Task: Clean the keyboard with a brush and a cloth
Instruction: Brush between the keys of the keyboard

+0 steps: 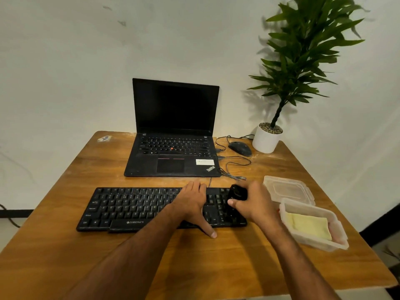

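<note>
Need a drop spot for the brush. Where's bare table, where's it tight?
Free: the left of the table, between the laptop and the left edge; also the near strip in front of the keyboard, beside the forearms. Crowded: the right side, with the mouse and cables, plant pot, lid and box holding the cloth.

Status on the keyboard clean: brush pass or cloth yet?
Brush stage. The right hand holds the black brush over the right end of the keyboard; the left hand rests flat on the keys, steadying it. The yellow cloth lies folded in the open container, lid off, so wiping is left.
</note>
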Action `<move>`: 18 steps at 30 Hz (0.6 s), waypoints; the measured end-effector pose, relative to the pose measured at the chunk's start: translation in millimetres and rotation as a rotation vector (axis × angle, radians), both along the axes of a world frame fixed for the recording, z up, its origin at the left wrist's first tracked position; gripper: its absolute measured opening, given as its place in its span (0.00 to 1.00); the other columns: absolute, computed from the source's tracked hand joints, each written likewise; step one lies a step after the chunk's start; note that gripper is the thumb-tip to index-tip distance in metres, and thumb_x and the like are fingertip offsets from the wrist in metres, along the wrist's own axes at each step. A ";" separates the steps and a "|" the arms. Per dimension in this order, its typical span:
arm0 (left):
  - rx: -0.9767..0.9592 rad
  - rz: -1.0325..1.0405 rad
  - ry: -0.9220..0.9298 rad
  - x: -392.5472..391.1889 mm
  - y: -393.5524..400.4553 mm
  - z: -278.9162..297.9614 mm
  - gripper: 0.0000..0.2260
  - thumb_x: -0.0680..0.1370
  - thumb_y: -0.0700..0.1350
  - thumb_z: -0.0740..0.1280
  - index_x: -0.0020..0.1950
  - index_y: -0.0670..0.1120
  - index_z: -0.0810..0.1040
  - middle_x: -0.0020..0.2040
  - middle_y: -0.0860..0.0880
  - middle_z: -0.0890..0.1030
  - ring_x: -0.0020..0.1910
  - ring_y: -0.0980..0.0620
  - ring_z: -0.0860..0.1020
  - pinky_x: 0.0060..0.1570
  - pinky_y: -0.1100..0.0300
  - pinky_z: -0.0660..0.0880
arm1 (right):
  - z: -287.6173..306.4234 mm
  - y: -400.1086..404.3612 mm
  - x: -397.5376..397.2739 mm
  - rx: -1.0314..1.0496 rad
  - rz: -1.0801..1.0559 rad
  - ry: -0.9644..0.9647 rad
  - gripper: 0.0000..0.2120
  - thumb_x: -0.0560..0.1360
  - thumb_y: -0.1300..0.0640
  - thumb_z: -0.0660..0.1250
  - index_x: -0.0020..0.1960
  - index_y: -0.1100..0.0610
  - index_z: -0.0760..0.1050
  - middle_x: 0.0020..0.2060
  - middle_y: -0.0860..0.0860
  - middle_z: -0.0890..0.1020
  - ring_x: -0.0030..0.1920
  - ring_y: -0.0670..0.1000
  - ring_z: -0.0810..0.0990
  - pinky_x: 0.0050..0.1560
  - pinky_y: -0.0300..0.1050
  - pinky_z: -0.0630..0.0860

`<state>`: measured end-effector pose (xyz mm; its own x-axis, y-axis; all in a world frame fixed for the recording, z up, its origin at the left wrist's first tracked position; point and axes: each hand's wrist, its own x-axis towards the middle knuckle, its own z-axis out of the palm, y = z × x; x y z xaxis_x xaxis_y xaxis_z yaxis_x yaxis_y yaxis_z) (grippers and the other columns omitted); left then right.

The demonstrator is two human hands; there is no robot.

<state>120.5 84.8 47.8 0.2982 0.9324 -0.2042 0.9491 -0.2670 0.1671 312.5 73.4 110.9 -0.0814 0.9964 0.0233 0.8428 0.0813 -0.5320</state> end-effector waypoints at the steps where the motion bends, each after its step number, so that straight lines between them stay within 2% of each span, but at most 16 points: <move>1: -0.006 0.003 -0.008 0.0 0.3 0.0 0.62 0.57 0.77 0.76 0.78 0.43 0.59 0.71 0.46 0.63 0.69 0.47 0.63 0.75 0.48 0.64 | 3.0 1.6 4.4 -0.045 0.005 -0.051 0.23 0.69 0.54 0.79 0.63 0.49 0.80 0.55 0.48 0.84 0.54 0.48 0.81 0.55 0.42 0.76; 4: -0.011 -0.002 -0.014 -0.1 1.4 -1.0 0.63 0.56 0.77 0.77 0.79 0.43 0.58 0.72 0.45 0.63 0.70 0.46 0.63 0.76 0.47 0.63 | 17.9 7.9 16.9 -0.095 -0.026 -0.139 0.22 0.68 0.56 0.79 0.61 0.50 0.81 0.53 0.49 0.84 0.48 0.46 0.79 0.48 0.40 0.76; 8: -0.010 -0.003 0.001 0.0 1.7 -0.9 0.64 0.56 0.78 0.76 0.79 0.42 0.58 0.73 0.45 0.63 0.71 0.45 0.63 0.76 0.47 0.63 | 20.9 1.3 8.6 0.076 -0.011 0.038 0.17 0.69 0.54 0.79 0.57 0.50 0.82 0.49 0.46 0.85 0.47 0.44 0.78 0.47 0.38 0.73; 12: 0.003 0.001 -0.002 -0.3 0.7 -2.1 0.61 0.56 0.78 0.76 0.76 0.43 0.61 0.69 0.46 0.64 0.66 0.47 0.64 0.73 0.48 0.66 | 4.3 -17.1 -5.3 0.086 0.104 -0.009 0.17 0.70 0.54 0.78 0.58 0.48 0.81 0.50 0.44 0.83 0.49 0.42 0.77 0.41 0.27 0.64; 13: 0.001 0.004 -0.008 -0.4 1.1 -2.2 0.62 0.56 0.78 0.76 0.77 0.43 0.60 0.69 0.46 0.64 0.67 0.47 0.64 0.73 0.48 0.66 | 2.2 -17.0 -1.2 0.080 0.089 -0.022 0.19 0.70 0.54 0.78 0.59 0.48 0.81 0.51 0.44 0.84 0.51 0.43 0.78 0.44 0.28 0.68; 15: -0.020 0.009 -0.021 -0.9 2.0 -2.5 0.63 0.55 0.78 0.76 0.78 0.44 0.59 0.71 0.46 0.63 0.69 0.46 0.63 0.75 0.46 0.65 | 3.1 -12.8 12.6 0.028 0.033 -0.040 0.22 0.68 0.54 0.79 0.61 0.48 0.81 0.54 0.46 0.84 0.55 0.46 0.81 0.53 0.38 0.76; 16: -0.029 0.008 -0.023 -0.9 2.5 -2.4 0.63 0.55 0.77 0.77 0.78 0.44 0.58 0.72 0.46 0.63 0.70 0.46 0.63 0.75 0.46 0.64 | 6.7 -10.8 19.4 0.005 0.006 -0.070 0.22 0.68 0.55 0.79 0.61 0.49 0.81 0.54 0.47 0.84 0.54 0.47 0.81 0.52 0.39 0.77; 18: -0.035 0.006 -0.022 -0.6 3.0 -2.2 0.63 0.56 0.77 0.77 0.79 0.43 0.58 0.73 0.45 0.63 0.71 0.45 0.63 0.76 0.45 0.64 | 15.7 -7.9 27.5 0.016 -0.019 -0.171 0.17 0.69 0.58 0.78 0.57 0.50 0.83 0.48 0.48 0.84 0.47 0.47 0.80 0.42 0.36 0.76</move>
<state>119.9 87.8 45.6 0.2974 0.9266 -0.2302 0.9467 -0.2550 0.1968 339.9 65.5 126.6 -0.0669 0.9974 0.0263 0.9222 0.0719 -0.3799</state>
